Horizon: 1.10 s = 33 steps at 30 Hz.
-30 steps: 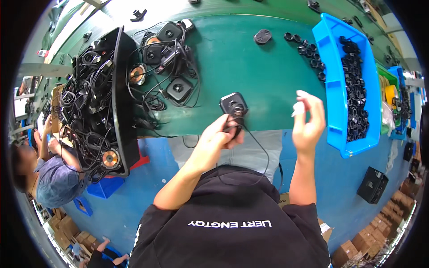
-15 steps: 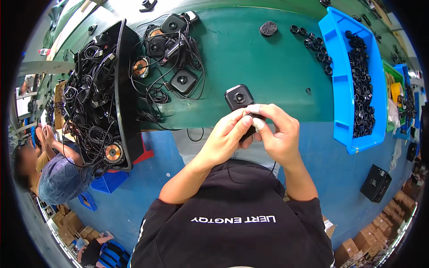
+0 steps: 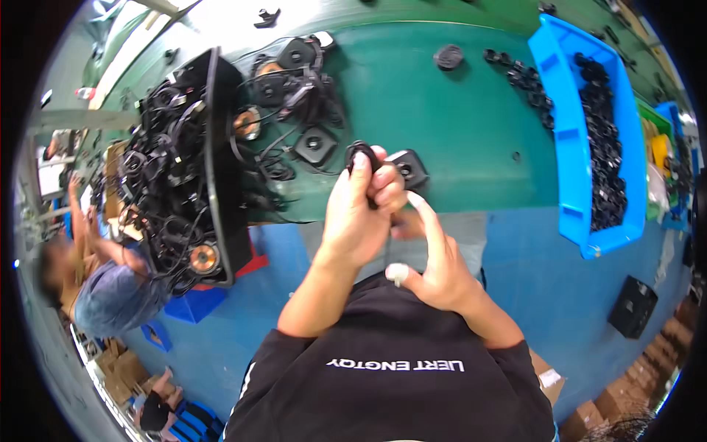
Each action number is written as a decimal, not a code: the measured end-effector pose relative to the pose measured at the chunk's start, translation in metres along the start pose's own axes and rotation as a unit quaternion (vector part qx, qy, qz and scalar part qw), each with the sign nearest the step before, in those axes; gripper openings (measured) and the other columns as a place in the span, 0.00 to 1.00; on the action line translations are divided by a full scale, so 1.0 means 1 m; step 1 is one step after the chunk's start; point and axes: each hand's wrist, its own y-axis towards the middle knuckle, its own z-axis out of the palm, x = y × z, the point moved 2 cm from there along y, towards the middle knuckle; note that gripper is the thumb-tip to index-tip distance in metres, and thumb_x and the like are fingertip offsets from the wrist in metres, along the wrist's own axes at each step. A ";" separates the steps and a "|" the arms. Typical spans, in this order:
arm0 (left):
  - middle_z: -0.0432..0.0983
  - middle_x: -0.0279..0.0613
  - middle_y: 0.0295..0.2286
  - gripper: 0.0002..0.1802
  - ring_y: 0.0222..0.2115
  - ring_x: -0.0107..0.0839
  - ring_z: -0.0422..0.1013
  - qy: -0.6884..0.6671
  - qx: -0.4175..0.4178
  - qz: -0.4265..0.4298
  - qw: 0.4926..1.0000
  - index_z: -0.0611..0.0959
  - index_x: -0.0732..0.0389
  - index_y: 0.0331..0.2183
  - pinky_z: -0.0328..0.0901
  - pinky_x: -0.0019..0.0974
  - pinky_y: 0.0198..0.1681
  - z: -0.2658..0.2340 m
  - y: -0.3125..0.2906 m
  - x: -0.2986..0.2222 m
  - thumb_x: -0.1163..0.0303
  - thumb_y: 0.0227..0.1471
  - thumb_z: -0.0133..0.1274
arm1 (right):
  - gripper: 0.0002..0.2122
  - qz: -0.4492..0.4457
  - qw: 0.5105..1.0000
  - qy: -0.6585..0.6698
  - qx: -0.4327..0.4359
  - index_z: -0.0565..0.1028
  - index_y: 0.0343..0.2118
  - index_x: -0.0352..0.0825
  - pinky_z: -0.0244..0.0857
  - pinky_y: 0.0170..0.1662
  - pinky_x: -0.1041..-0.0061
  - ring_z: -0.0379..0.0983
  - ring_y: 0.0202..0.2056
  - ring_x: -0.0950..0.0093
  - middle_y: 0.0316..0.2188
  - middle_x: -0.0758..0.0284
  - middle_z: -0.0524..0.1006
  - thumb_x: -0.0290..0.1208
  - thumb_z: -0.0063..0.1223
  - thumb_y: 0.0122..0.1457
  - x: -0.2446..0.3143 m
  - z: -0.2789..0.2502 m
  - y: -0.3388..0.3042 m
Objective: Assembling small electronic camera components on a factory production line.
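My left hand point(image 3: 347, 221) is closed round a bundled black cable point(image 3: 359, 152), whose loops stick out above the thumb. Below it, apart from the bundle, my right hand point(image 3: 442, 271) has its thumb and forefinger spread, with pale coverings on the fingertips. Its lower fingers are partly hidden. A square black device point(image 3: 414, 169) with a round centre lies on the green table point(image 3: 442, 110), just beyond my hands and partly covered by the left one. Some cable hangs down from my left hand towards my lap.
At left, a black bin point(image 3: 224, 169) overflows with cabled devices; more devices point(image 3: 317, 145) lie tangled beside it. A blue bin point(image 3: 571, 140) of small black rings stands at right, loose rings point(image 3: 532, 90) alongside. A round black piece point(image 3: 448, 57) lies farther back. Another person point(image 3: 121, 283) is at far left.
My hands were together over the cable; now they are apart. The left has lifted the bundle up and leftward, while the right has opened and dropped back. The view has shifted slightly.
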 end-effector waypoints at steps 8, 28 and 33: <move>0.59 0.30 0.23 0.15 0.21 0.19 0.52 0.156 -0.055 0.137 0.977 0.69 0.59 0.41 0.50 0.21 0.23 -0.008 -0.001 -0.005 0.57 0.62 0.44 | 0.13 0.039 0.979 -0.111 0.166 0.73 0.41 0.32 0.61 0.25 0.74 0.69 0.21 0.71 0.27 0.66 0.76 0.23 0.56 0.51 0.028 -0.017 -0.003; 0.62 0.32 0.24 0.17 0.22 0.19 0.56 0.149 0.077 -0.063 0.984 0.71 0.61 0.38 0.53 0.21 0.24 -0.006 -0.020 0.022 0.55 0.63 0.43 | 0.17 -0.092 0.940 -0.311 -0.106 0.74 0.45 0.31 0.58 0.20 0.76 0.62 0.17 0.75 0.23 0.67 0.69 0.18 0.54 0.49 0.006 -0.012 0.017; 0.63 0.33 0.23 0.18 0.19 0.20 0.55 0.278 -0.055 0.169 0.944 0.70 0.59 0.38 0.52 0.21 0.21 -0.001 -0.007 0.025 0.53 0.63 0.40 | 0.22 -0.052 0.916 -0.392 -0.061 0.70 0.50 0.28 0.61 0.22 0.73 0.66 0.18 0.72 0.24 0.65 0.70 0.17 0.52 0.48 -0.011 0.007 0.008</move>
